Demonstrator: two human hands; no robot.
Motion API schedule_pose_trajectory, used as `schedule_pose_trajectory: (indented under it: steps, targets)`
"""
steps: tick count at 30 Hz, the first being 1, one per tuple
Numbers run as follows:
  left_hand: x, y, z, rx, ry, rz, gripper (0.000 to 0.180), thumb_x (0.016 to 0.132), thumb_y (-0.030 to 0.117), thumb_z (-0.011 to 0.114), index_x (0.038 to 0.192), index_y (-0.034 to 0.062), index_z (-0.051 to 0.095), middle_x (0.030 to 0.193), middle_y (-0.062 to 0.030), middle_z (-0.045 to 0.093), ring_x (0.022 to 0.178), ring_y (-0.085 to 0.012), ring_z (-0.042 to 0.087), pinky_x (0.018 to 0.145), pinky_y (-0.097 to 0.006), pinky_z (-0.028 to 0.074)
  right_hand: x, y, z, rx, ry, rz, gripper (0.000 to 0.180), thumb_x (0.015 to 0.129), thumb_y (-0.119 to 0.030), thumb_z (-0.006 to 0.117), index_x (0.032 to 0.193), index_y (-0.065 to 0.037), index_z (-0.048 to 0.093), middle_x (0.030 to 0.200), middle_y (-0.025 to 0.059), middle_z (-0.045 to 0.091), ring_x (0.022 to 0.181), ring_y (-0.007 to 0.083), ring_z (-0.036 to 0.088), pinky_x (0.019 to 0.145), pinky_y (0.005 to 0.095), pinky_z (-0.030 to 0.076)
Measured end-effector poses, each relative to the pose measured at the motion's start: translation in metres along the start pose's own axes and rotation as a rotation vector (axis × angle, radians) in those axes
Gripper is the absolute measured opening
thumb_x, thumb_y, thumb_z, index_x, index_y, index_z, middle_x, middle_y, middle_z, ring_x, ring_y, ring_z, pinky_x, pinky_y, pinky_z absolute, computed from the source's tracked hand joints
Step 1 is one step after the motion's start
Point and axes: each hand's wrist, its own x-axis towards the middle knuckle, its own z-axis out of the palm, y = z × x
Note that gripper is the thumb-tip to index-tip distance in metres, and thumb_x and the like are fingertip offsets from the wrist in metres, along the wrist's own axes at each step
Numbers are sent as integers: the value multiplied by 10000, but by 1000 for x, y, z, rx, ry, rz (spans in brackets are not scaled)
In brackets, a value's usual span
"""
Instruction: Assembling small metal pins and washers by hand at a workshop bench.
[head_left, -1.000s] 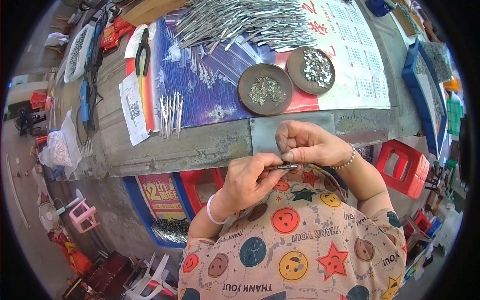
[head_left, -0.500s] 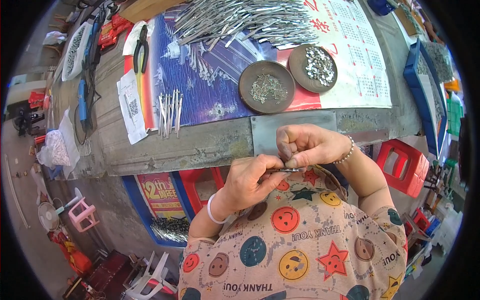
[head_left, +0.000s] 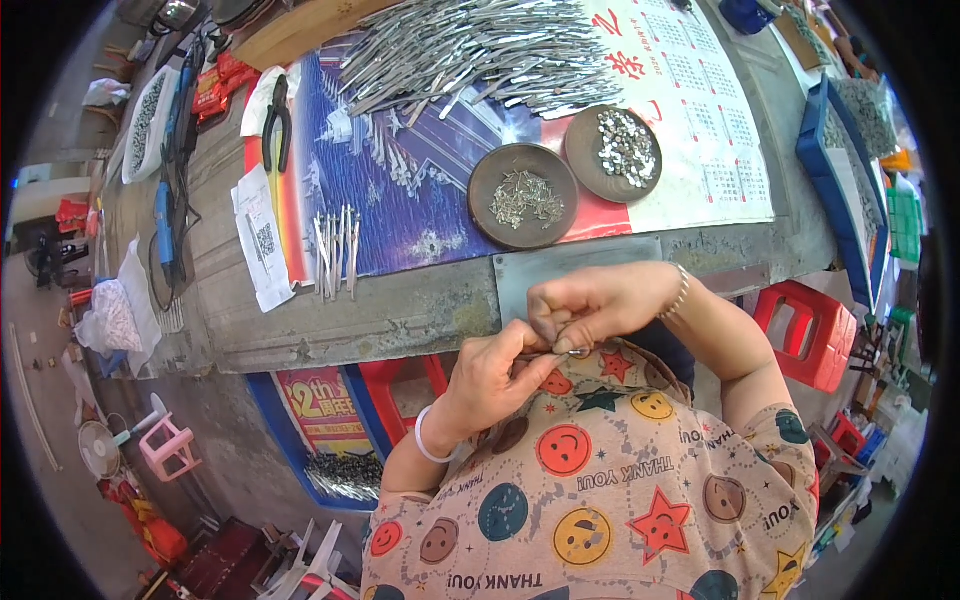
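Both of my hands meet just in front of the table's near edge, above my patterned shirt. My left hand (head_left: 492,378) is closed, thumb and forefinger pinching a thin metal piece (head_left: 578,352); only its shiny end shows. My right hand (head_left: 598,305) bends over that end with fingers curled and thumb pressed close to it. Whatever its fingertips hold is hidden. Beyond the hands sit a brown dish (head_left: 482,200) of small metal pins and a second brown dish (head_left: 582,160) of small round silver discs.
A large pile of thin metal strips (head_left: 480,60) lies at the back on a poster, with several more strips (head_left: 337,250) at left. Black pliers (head_left: 276,130) lie further left. A blue tray (head_left: 825,150) stands at right, with a red stool (head_left: 805,335) below.
The metal piece, earlier showing lengthwise between the hands, now shows only a short end. Both hands shifted slightly left, still together. The table appears a little lower at left.
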Motion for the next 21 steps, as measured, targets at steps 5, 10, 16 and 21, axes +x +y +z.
schedule_pose_trajectory:
  steps: [5, 10, 16, 21]
  targets:
    - [-1, -12, 6, 242, 58, 93, 181, 762, 51, 701, 847, -2, 550, 657, -95, 591, 535, -199, 581, 494, -303, 449, -6, -50, 32, -897, 216, 80, 192, 829, -66, 580, 983, -43, 467, 760, 153, 595, 708, 359, 597, 575, 392, 461]
    - [4, -6, 3, 638, 79, 555, 180, 751, 48, 660, 891, -22, 572, 697, -88, 577, 552, -185, 561, 459, -291, 405, -11, -39, 9, -234, 206, 141, 162, 893, -114, 579, 959, -12, 473, 721, 83, 608, 612, 159, 638, 549, 266, 485]
    - [4, -3, 1, 691, 87, 590, 180, 741, 46, 663, 887, -17, 578, 702, -92, 578, 556, -192, 565, 466, -296, 412, -18, -42, 20, -385, 299, 234, 209, 880, -185, 620, 817, -7, 531, 615, 62, 596, 553, 161, 636, 500, 278, 478]
    - [7, -4, 0, 528, 84, 406, 187, 739, 6, 665, 901, -3, 573, 731, -113, 595, 576, -253, 579, 509, -338, 438, -21, -41, 56, -1222, 468, 43, 179, 804, -132, 592, 821, -22, 452, 606, 119, 560, 558, 313, 595, 484, 397, 457]
